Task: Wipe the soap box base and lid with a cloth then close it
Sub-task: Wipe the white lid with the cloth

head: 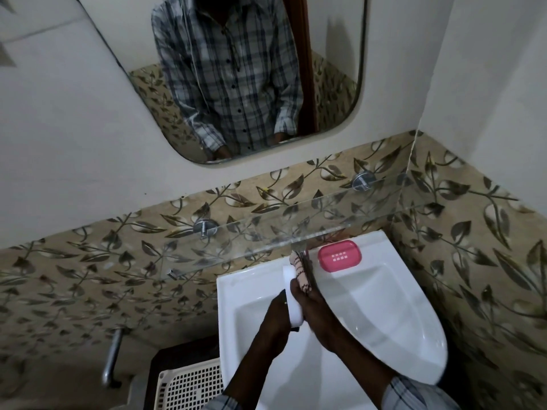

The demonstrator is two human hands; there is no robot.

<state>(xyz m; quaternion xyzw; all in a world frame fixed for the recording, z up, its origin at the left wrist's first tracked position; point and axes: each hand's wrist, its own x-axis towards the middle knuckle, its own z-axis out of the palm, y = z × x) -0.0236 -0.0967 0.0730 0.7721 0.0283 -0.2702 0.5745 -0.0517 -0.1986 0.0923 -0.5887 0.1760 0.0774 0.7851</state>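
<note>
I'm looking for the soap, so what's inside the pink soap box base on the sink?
Inside the pink base, on the sink rim, only small drain slots show in its floor; no soap bar. Nothing covers it; the cloth is beside it.

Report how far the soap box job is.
Done: nothing certain; the pink slotted plastic soap box part lies apart on the white sink rim. In hand: the left hand holds the white rounded plastic part, the right hand presses the pale patterned cloth on it. Left: closing the box.
</note>
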